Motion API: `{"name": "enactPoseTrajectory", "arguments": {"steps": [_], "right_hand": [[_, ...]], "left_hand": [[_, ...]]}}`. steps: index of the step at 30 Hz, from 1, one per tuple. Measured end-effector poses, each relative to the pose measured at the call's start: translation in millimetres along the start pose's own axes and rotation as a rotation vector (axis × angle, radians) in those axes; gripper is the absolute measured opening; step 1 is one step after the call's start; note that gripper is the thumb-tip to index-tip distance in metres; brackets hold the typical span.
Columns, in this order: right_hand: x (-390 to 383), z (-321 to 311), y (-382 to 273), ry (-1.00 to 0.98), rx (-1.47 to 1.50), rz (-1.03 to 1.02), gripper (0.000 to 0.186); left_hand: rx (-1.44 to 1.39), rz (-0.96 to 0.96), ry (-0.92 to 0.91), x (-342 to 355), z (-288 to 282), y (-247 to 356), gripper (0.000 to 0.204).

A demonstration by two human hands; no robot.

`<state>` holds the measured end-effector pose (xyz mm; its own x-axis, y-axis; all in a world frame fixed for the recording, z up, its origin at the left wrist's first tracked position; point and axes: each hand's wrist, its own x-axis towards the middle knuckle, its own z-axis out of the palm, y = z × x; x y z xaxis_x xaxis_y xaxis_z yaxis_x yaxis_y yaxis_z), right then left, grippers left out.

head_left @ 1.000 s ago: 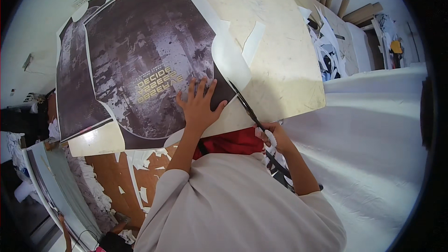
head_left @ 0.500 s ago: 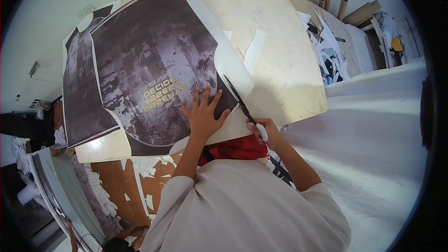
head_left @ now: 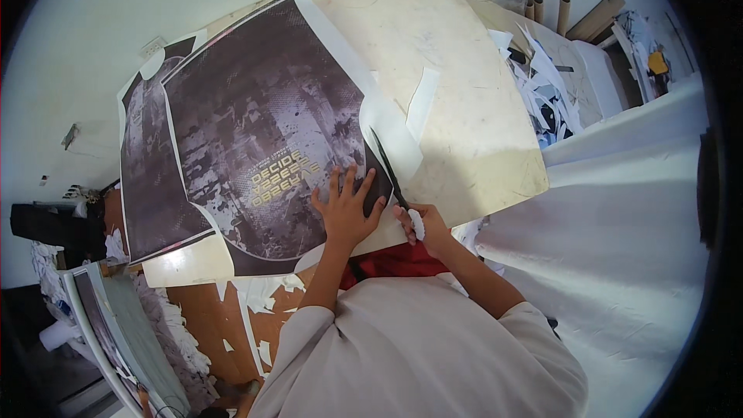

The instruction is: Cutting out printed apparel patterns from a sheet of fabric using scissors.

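In the head view, the left hand (head_left: 347,218) presses flat, fingers (head_left: 350,179) spread apart, on a dark printed sheet (head_left: 248,108) extending beneath, ahead and leftward across the surface (head_left: 480,108). The right hand's (head_left: 428,230) fingers clamp black scissors (head_left: 393,183), blades pointing forward from them.

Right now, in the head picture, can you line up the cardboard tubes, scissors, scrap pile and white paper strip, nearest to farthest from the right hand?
From the right hand:
1. Scissors: held in it.
2. White paper strip: straight ahead.
3. Scrap pile: ahead, off right.
4. Cardboard tubes: beyond the pile.
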<state>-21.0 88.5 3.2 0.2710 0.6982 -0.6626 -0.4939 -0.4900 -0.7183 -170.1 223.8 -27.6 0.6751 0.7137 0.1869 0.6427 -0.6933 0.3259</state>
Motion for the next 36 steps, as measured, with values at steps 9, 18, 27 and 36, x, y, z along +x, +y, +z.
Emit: {"name": "enactPoseTrajectory", "arguments": {"steps": [9,18,27,36], "right_hand": [[8,17,5,0.024,0.045,-0.001,0.036],[20,21,-10,0.006,0.092,-0.03,0.037],[37,31,-10,0.026,0.102,-0.055,0.044],[49,32,-28,0.005,0.115,-0.079,0.042]], "left_hand": [[-0.007,-0.038,0.0,-1,5,-3,0.054],[0.002,-0.02,0.008,1,2,-2,0.054],[0.012,-0.046,-0.021,-1,5,-1,0.057],[-0.005,-0.013,0.005,0,5,-2,0.056]]}}
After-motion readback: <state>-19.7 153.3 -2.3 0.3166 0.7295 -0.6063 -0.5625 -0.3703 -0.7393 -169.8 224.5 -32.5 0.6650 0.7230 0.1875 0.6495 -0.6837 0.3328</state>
